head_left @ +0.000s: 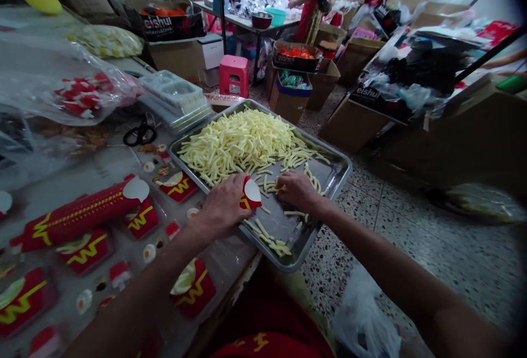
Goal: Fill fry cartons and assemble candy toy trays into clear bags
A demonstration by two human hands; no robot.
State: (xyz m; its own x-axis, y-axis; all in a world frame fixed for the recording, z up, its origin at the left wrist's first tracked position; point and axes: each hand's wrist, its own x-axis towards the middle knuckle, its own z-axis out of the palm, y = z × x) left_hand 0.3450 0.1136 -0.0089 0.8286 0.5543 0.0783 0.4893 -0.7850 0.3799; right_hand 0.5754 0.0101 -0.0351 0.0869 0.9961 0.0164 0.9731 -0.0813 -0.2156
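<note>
Left hand (pixel 225 200): grip holding red-and-white carton (pixel 251 193). Right hand (pixel 300 189): grip cannot be told, among slender pale-yellow sticks (pixel 242 138), silver metal tray (pixel 272 219).

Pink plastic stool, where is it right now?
In the head view, the pink plastic stool stands left of upper centre, beyond the metal tray of yellow fry-shaped sticks and right of a white box.

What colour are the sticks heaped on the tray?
The sticks are pale yellow, clearest in head view.
</note>
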